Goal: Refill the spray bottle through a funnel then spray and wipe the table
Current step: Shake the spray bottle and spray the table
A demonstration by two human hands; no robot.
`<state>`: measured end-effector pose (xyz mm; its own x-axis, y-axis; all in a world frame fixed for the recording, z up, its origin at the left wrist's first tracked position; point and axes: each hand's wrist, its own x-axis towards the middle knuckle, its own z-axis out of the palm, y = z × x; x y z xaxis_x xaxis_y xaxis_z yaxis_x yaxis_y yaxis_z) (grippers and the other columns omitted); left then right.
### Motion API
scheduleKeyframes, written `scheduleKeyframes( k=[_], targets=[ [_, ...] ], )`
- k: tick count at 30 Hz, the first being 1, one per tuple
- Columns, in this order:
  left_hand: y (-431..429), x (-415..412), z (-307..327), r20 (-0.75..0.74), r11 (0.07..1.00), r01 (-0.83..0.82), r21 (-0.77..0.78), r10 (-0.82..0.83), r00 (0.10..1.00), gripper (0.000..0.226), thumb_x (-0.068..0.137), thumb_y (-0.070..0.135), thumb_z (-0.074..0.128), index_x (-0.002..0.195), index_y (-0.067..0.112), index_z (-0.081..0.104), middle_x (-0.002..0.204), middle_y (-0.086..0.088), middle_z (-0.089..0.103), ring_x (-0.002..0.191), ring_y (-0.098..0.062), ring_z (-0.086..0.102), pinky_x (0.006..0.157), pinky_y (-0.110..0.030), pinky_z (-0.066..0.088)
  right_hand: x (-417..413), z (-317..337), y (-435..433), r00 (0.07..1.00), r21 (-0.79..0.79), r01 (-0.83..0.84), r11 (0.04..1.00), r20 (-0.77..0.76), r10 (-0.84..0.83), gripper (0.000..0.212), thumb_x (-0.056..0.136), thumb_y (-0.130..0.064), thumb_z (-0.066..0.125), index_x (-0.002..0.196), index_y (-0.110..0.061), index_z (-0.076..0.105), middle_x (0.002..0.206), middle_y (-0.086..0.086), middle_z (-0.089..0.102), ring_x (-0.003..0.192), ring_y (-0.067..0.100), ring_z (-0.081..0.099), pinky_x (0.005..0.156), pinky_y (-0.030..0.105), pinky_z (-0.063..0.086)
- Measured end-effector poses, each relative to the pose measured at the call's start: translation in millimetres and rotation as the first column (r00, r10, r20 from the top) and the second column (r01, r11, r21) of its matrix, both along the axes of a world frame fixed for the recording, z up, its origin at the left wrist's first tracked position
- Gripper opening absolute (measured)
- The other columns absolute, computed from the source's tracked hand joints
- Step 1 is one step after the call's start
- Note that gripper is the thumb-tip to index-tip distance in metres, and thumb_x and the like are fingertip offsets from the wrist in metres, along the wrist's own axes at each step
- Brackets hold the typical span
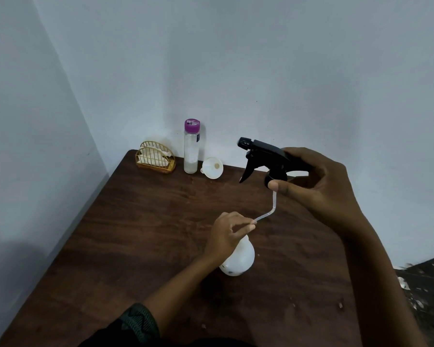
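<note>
My right hand point(318, 186) pinches the black spray head point(263, 156), held up off the bottle, its bent tube point(271, 209) trailing down to my left hand point(227, 234). That hand curls round the neck of the white bottle point(238, 259), upright in the middle of the table point(135, 234). The funnel point(212, 167) lies straight beyond it by the wall, beside the water bottle point(191, 149). My right hand is nearer, but full.

No legible text. Dark print on purple cap point(192, 125) blurred; small marks on white spray bottle point(239, 262) unreadable.
</note>
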<state>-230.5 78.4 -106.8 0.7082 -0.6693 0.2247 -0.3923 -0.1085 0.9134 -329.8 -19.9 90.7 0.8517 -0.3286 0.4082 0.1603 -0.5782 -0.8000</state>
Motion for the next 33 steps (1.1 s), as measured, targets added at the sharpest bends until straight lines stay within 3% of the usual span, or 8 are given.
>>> scheduleKeyframes(
  k=[3, 8, 12, 19, 23, 27, 33],
  targets=[
    [0.4, 9.3, 6.0, -0.014, 1.000, -0.017, 0.011, 0.017, 1.000, 0.014, 0.083, 0.022, 0.070, 0.094, 0.016, 0.076, 0.078, 0.023, 0.060, 0.085, 0.012, 0.053, 0.075, -0.014, 0.035, -1.0, 3.7, -2.0, 1.000, -0.003, -0.010, 1.000, 0.020, 0.010, 0.044, 0.071, -0.006, 0.078, 0.103, -0.030, 0.062, 0.099, -0.012, 0.066, 0.093, 0.006, 0.066, 0.071, 0.023, 0.057],
    [-0.5, 14.9, 2.6, 0.010, 0.990, 0.053, 0.129, -0.055, 0.998, 0.017, 0.082, 0.031, 0.070, 0.094, 0.021, 0.076, 0.078, 0.021, 0.052, 0.083, -0.001, 0.044, 0.070, -0.012, 0.031, 2.5, -2.1, -1.0, 0.999, -0.037, -0.016, 0.999, -0.047, 0.014, 0.042, 0.072, -0.008, 0.079, 0.103, -0.030, 0.063, 0.097, -0.011, 0.068, 0.094, 0.006, 0.066, 0.075, 0.027, 0.058],
    [1.8, 15.2, -2.7, -0.027, 0.989, 0.061, 0.136, -0.058, 0.998, 0.016, 0.081, 0.030, 0.072, 0.093, 0.021, 0.077, 0.079, 0.019, 0.052, 0.086, -0.006, 0.046, 0.074, -0.013, 0.032, 4.4, -5.7, 1.4, 0.999, -0.024, -0.029, 0.999, -0.046, 0.028, 0.047, 0.071, -0.006, 0.079, 0.100, -0.038, 0.060, 0.098, -0.022, 0.066, 0.091, 0.001, 0.065, 0.072, 0.023, 0.057],
    [11.6, 6.1, -18.4, -0.273, 0.992, 0.106, 0.069, -0.083, 0.958, 0.015, 0.080, 0.023, 0.074, 0.094, 0.021, 0.074, 0.096, 0.008, 0.065, 0.096, -0.010, 0.062, 0.083, -0.026, 0.050, 6.9, -39.2, -8.5, 0.993, 0.052, 0.006, 0.999, -0.117, 0.000, 0.042, 0.073, -0.007, 0.078, 0.107, -0.026, 0.063, 0.097, -0.008, 0.069, 0.099, 0.009, 0.065, 0.080, 0.036, 0.057],
    [13.0, 5.9, -18.7, -0.306, 0.983, 0.164, 0.084, -0.131, 0.943, 0.019, 0.078, 0.025, 0.075, 0.096, 0.028, 0.069, 0.105, 0.006, 0.069, 0.101, -0.008, 0.062, 0.089, -0.031, 0.051, 11.3, -68.8, -10.3, 0.983, 0.104, 0.045, 0.994, -0.180, -0.025, 0.042, 0.073, -0.005, 0.077, 0.111, -0.017, 0.063, 0.100, -0.004, 0.069, 0.098, 0.006, 0.064, 0.087, 0.026, 0.051],
    [14.5, 7.7, -21.0, -0.357, 0.985, 0.141, 0.099, -0.097, 0.929, 0.022, 0.078, 0.024, 0.076, 0.099, 0.021, 0.070, 0.104, 0.003, 0.071, 0.099, -0.011, 0.065, 0.091, -0.039, 0.052, 15.4, -93.6, -7.1, 0.973, 0.098, 0.056, 0.994, -0.227, -0.033, 0.037, 0.074, -0.002, 0.076, 0.106, -0.013, 0.063, 0.098, -0.006, 0.067, 0.091, -0.011, 0.059, 0.078, 0.002, 0.041],
    [18.3, 9.3, -24.2, -0.391, 0.983, 0.137, 0.120, -0.080, 0.917, 0.034, 0.067, 0.035, 0.081, 0.097, 0.022, 0.072, 0.099, 0.003, 0.072, 0.098, -0.010, 0.066, 0.092, -0.041, 0.052, 17.9, -129.2, -10.3, 0.948, 0.023, 0.091, 0.996, -0.309, -0.080, 0.035, 0.075, -0.006, 0.075, 0.107, -0.011, 0.064, 0.101, -0.002, 0.067, 0.097, 0.005, 0.060, 0.084, 0.011, 0.044]
  ],
)
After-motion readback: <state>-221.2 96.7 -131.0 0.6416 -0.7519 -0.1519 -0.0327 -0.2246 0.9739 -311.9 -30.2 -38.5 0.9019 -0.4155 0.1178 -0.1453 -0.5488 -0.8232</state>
